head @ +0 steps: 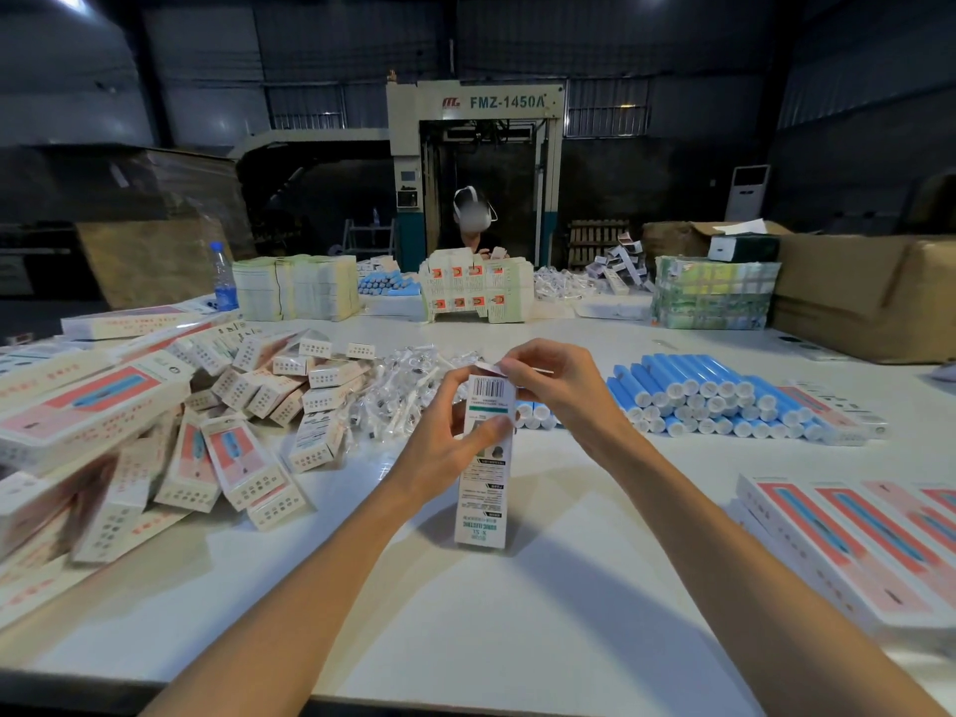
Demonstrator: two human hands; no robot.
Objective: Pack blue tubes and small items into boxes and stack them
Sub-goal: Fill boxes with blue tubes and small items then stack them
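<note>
A tall white box (483, 489) stands upright on the worktop (517, 623), near the middle. The left hand (449, 437) grips its upper part, fingers curled round it, while the right hand (561, 388) pinches the open top flap (489, 369). Just beyond lie bagged small items (408, 390). Blue tubes (708, 395) are stacked to the right, loose boxes (155, 442) are heaped on the left, and flat boxes (853, 540) lie at the near right.

Across from you a person (471, 227) is in front of a big machine (496, 103) marked FMZ-1450A. Water btl (222, 276) w/ blue cap stands far L. Big brown box (869, 297) on your R.
</note>
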